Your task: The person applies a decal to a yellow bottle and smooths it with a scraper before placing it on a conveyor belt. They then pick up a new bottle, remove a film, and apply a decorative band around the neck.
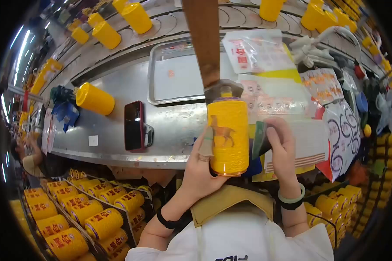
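A yellow textured canister [228,152] stands upright in front of my chest, with a brown deer-like picture on the side facing me. My left hand [203,167] is closed around its left side and lower edge, and a pale cover sits on one finger. To the right of the canister, my right hand [282,141] pinches a flat dark green scraper-like piece [260,135]. One edge of that piece is close beside the canister's wall. Behind the canister's top rises a brown post [202,43].
A phone [134,126] and a yellow canister lying on its side [96,98] are on the metal bench [172,150]. A metal tray [151,82] sits behind. Printed sheets [274,93] cover the right. Yellow canisters [104,224] fill racks below left; others [137,18] stand along the back conveyor.
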`<action>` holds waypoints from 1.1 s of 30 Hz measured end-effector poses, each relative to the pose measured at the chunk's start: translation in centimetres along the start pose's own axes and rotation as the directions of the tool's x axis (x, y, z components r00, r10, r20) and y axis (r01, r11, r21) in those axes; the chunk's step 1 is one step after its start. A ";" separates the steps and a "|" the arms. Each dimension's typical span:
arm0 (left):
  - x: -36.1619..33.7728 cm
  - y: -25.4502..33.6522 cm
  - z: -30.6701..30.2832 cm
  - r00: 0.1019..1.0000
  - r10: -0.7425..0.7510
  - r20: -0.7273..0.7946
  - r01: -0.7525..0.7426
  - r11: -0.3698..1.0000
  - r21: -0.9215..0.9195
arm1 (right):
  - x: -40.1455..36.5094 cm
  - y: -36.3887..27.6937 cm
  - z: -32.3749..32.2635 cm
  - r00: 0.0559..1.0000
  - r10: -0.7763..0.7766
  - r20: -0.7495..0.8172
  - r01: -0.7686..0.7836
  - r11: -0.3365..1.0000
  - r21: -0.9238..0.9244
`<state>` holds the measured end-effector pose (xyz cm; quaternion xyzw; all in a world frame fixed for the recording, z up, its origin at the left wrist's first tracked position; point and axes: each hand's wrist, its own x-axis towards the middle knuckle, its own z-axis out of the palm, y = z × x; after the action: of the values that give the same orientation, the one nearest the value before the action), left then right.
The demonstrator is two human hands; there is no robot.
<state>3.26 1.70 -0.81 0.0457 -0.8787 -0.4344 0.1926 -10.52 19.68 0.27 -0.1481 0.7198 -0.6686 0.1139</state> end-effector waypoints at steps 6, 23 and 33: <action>-0.4 -0.3 -0.1 1.000 -0.017 -0.021 0.017 1.000 -0.011 | -0.6 0.9 1.2 0.981 0.156 0.118 -0.187 0.925 0.330; 1.6 2.2 -0.4 0.993 -0.012 0.115 -0.028 0.939 0.342 | -1.0 0.5 2.1 0.959 0.217 0.181 -0.269 0.894 0.357; 0.6 1.9 -0.9 0.998 0.047 -0.042 -0.031 0.945 0.325 | 0.8 -1.0 1.5 0.928 0.291 0.232 -0.347 0.903 0.255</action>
<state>3.24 2.06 1.35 0.0699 -0.9338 -0.2791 0.2128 -10.62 17.91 1.20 -0.0718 0.6137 -0.7225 0.3101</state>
